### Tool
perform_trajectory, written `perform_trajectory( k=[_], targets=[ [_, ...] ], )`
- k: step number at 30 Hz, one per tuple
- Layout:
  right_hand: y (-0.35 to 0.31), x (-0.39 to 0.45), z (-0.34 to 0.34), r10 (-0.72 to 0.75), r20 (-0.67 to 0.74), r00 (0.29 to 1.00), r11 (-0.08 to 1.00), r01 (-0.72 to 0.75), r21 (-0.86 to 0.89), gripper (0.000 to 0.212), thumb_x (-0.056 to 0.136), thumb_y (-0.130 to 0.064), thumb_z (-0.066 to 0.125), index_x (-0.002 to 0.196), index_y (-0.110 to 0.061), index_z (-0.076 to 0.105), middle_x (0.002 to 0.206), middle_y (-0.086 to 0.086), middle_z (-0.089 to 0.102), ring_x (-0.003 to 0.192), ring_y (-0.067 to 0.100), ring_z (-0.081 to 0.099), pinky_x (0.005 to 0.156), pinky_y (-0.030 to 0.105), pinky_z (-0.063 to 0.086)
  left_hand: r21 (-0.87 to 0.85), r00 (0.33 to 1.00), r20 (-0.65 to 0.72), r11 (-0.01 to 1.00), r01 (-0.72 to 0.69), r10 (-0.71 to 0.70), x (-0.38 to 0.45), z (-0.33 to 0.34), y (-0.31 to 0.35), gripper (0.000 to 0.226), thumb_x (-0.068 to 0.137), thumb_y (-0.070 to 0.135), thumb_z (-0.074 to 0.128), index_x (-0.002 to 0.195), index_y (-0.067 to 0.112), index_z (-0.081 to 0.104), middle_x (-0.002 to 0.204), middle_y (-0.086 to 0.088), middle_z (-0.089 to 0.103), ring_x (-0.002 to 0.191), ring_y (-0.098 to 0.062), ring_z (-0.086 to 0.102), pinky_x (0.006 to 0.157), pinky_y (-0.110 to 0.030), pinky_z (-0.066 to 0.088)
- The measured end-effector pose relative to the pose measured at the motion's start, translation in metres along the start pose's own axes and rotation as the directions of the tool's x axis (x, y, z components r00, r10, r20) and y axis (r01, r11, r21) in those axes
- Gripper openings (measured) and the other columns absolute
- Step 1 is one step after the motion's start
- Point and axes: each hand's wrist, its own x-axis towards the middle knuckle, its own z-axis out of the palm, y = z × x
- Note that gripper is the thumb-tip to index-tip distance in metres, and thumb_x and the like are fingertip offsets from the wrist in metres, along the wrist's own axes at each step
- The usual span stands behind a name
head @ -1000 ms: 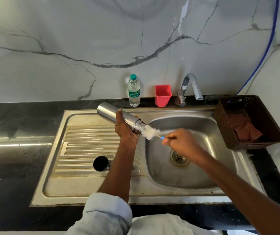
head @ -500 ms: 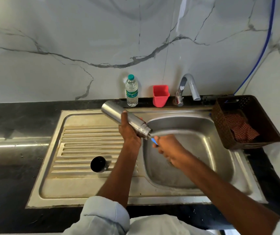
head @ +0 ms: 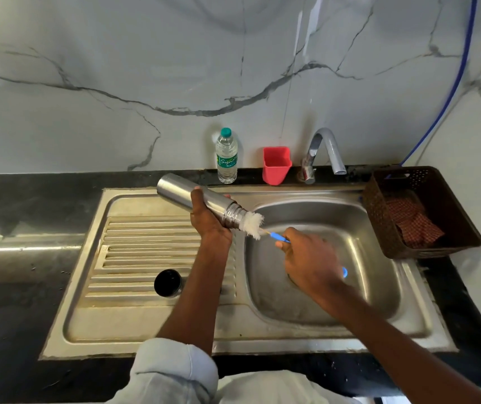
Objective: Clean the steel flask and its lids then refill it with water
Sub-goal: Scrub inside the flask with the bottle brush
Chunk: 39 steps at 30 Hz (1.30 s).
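The left hand [head: 208, 221] is gripping the steel flask [head: 201, 204] around its middle, holding it tilted over the sink's ribbed drainboard with its threaded mouth pointing down and to the right, toward the basin, while the right hand [head: 309, 262] is clasping the blue handle of a bottle brush [head: 253, 224] whose white bristle head is sitting at the flask's mouth, partly outside it. Going from the biggest thing down: the black table [head: 29, 205] is carrying the steel sink [head: 320, 325], its basin lying under the right hand; a brown basket [head: 460, 228] with a checked cloth inside is sitting at the sink's right edge; the tap [head: 325, 150] is standing behind the basin; a clear water bottle [head: 226, 157] and a red cup [head: 276, 165] are standing side by side against the marble wall; and a black lid [head: 167, 282] is resting on the drainboard, just left of the left forearm, apart from the flask.
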Motion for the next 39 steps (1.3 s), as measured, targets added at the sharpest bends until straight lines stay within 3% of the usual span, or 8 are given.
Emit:
perform_trajectory(
  k=[6, 11, 16, 22, 26, 31, 35, 39],
  targets=[
    [-0.025, 0.033, -0.005, 0.094, 0.271, 0.958, 0.889, -0.204, 0.41, 0.025, 0.094, -0.036, 0.059, 0.079, -0.017, 0.069, 0.064, 0.002, 0.062, 0.063, 0.025, 0.058, 0.059, 0.032, 0.043, 0.072, 0.999, 0.039, 0.997, -0.008, 0.005, -0.006, 0.008, -0.013, 0.065, 0.086, 0.041, 0.078, 0.133, 0.002, 0.055, 0.094, -0.022, 0.07, 0.069, -0.031, 0.072, 0.059, -0.038, 0.06],
    [0.016, 0.031, -0.029, -0.144, 0.864, 0.482, 0.244, -0.829, 0.503, 0.03, 0.106, -0.034, 0.047, 0.083, -0.015, 0.052, 0.05, -0.008, 0.028, 0.035, 0.002, 0.019, 0.032, 0.015, 0.016, 0.035, 0.998, 0.059, 0.999, -0.027, 0.024, 0.011, -0.003, 0.017, 0.071, 0.083, 0.045, 0.079, 0.137, 0.006, 0.055, 0.085, -0.011, 0.072, 0.071, -0.026, 0.074, 0.063, -0.037, 0.06],
    [-0.024, 0.033, -0.011, 0.154, 0.355, 0.922, 0.868, -0.298, 0.396, 0.031, 0.097, -0.036, 0.055, 0.077, -0.018, 0.069, 0.072, 0.006, 0.068, 0.066, 0.025, 0.063, 0.064, 0.033, 0.045, 0.052, 0.999, 0.051, 0.999, 0.012, -0.015, -0.005, -0.001, -0.017, 0.08, 0.078, 0.049, 0.08, 0.137, 0.002, 0.054, 0.093, -0.02, 0.068, 0.07, -0.03, 0.072, 0.06, -0.038, 0.059],
    [-0.019, 0.015, -0.005, 0.03, 0.114, 0.993, 0.98, -0.051, 0.191, 0.036, 0.097, -0.045, 0.05, 0.085, -0.015, 0.066, 0.079, 0.006, 0.067, 0.074, 0.029, 0.065, 0.06, 0.033, 0.043, 0.036, 0.999, 0.046, 0.999, -0.016, 0.014, 0.0, 0.001, 0.002, 0.056, 0.089, 0.044, 0.073, 0.126, 0.004, 0.059, 0.079, -0.013, 0.07, 0.066, -0.027, 0.071, 0.061, -0.036, 0.059],
    [0.001, 0.019, -0.016, 0.05, 0.752, 0.658, 0.339, -0.719, 0.606, 0.037, 0.106, -0.039, 0.044, 0.081, -0.016, 0.057, 0.054, -0.007, 0.028, 0.037, 0.005, 0.016, 0.036, 0.017, 0.012, 0.012, 0.994, 0.109, 0.999, 0.03, -0.031, -0.001, -0.005, 0.014, 0.045, 0.092, 0.045, 0.068, 0.116, 0.009, 0.059, 0.076, -0.009, 0.068, 0.066, -0.023, 0.069, 0.061, -0.032, 0.058],
    [-0.03, 0.032, -0.013, -0.086, 0.857, 0.508, 0.062, -0.856, 0.513, 0.033, 0.106, -0.028, 0.035, 0.085, -0.015, 0.056, 0.049, -0.009, 0.024, 0.033, 0.003, 0.016, 0.031, 0.016, 0.012, 0.081, 0.973, 0.184, 0.989, 0.124, -0.137, -0.02, 0.005, -0.013, 0.041, 0.092, 0.043, 0.068, 0.108, 0.006, 0.059, 0.074, -0.012, 0.067, 0.065, -0.025, 0.067, 0.062, -0.033, 0.058],
    [-0.017, 0.02, -0.013, 0.089, 0.33, 0.94, 0.7, -0.295, 0.65, 0.026, 0.099, -0.045, 0.06, 0.097, -0.021, 0.069, 0.064, -0.005, 0.061, 0.051, 0.01, 0.054, 0.052, 0.027, 0.043, 0.073, 0.992, 0.118, 0.997, 0.039, -0.047, -0.004, 0.003, -0.005, 0.054, 0.088, 0.043, 0.074, 0.122, 0.004, 0.058, 0.081, -0.015, 0.069, 0.068, -0.028, 0.07, 0.065, -0.038, 0.059],
    [-0.025, 0.007, -0.02, -0.068, 0.062, 0.996, 0.987, 0.077, -0.143, 0.014, 0.1, -0.031, 0.052, 0.11, -0.026, 0.06, 0.106, -0.004, 0.063, 0.099, 0.028, 0.065, 0.071, 0.036, 0.046, 0.017, 1.0, -0.011, 0.999, 0.028, -0.027, -0.005, 0.005, -0.014, 0.058, 0.084, 0.042, 0.078, 0.123, 0.004, 0.059, 0.086, -0.021, 0.067, 0.066, -0.031, 0.069, 0.061, -0.04, 0.059]
  ],
)
